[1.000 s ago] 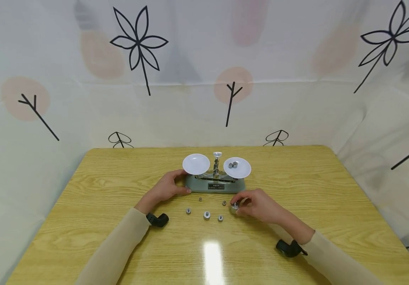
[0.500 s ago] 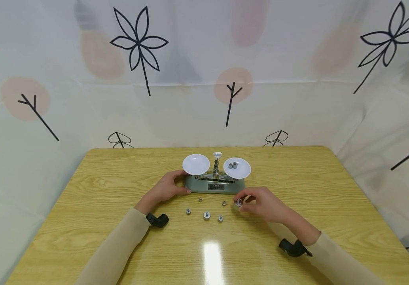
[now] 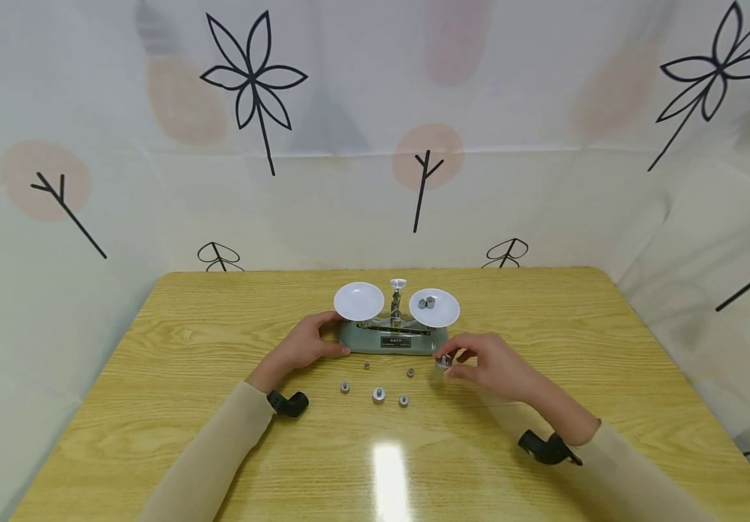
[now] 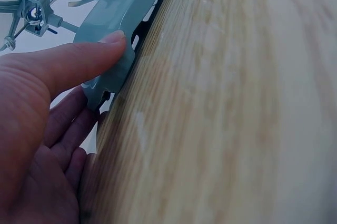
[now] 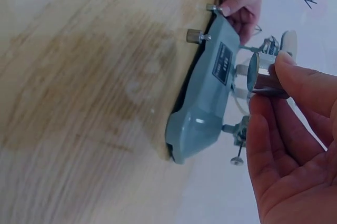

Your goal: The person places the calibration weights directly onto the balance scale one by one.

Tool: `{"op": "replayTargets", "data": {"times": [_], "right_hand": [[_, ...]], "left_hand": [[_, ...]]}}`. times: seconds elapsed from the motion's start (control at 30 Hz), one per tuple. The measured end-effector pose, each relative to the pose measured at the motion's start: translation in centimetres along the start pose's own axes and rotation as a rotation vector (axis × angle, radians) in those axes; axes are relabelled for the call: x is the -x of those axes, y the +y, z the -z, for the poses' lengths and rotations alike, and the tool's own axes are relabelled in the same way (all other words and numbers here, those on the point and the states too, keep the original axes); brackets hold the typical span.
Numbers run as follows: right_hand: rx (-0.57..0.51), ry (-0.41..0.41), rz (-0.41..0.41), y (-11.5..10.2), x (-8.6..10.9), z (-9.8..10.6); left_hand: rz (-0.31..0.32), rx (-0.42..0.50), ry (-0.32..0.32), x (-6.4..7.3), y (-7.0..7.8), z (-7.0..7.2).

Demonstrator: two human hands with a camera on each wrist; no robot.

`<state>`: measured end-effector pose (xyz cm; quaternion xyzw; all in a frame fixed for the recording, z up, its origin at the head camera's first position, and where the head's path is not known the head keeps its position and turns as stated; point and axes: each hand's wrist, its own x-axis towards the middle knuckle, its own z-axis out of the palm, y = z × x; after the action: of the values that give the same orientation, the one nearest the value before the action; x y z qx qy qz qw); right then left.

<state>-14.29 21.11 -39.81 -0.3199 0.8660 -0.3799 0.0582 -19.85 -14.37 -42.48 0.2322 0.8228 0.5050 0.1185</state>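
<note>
A grey-green balance scale [image 3: 363, 338] with two white pans stands on the wooden table. My left hand [image 3: 305, 344] grips the left end of its base, thumb on the front face and fingers behind, as the left wrist view [image 4: 105, 18] also shows. Between thumb and fingers, my right hand [image 3: 495, 370] pinches a shiny metal weight [image 5: 267, 76], held up off the table near the base's right front corner. Two small weights [image 3: 430, 302] sit together on the right pan [image 3: 445, 315]. The left pan [image 3: 358, 299] bears nothing and stands slightly higher than the right one.
Several smaller knobbed weights stand on the table before the scale, the biggest one [image 3: 378, 396] near the middle and a tiny one [image 3: 367, 365] close to the base. Behind the table [image 3: 218, 449] hangs a pale cloth [image 3: 336, 203] with plant drawings.
My right hand has lifted the weight from the table and moved it a little right and toward the scale. The left hand has stayed on the base.
</note>
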Motion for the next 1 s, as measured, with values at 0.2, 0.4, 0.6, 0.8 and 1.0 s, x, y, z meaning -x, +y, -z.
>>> {"op": "replayTargets", "data": {"times": [0.2,0.4,0.6,0.8,1.0], "right_hand": [[0.026,0.008,0.004,-0.3,-0.2,0.7],[0.037,0.053,0.001,-1.0,-0.3,1.5],[0.029,0.102,-0.027,-1.5,-0.4,2.6],[0.036,0.136,0.005,-1.6,-0.9,3.7],[0.039,0.148,-0.012,-1.8,-1.9,4.5]], "left_hand": [[-0.002,-0.004,-0.006,-0.1,-0.1,0.0],[-0.006,0.000,-0.009,-0.1,-0.1,0.0],[-0.014,-0.004,-0.009,-0.3,-0.2,-0.1],[-0.007,-0.010,0.002,-1.2,-3.0,-0.3],[-0.010,-0.008,0.005,-1.4,-4.1,-0.2]]}}
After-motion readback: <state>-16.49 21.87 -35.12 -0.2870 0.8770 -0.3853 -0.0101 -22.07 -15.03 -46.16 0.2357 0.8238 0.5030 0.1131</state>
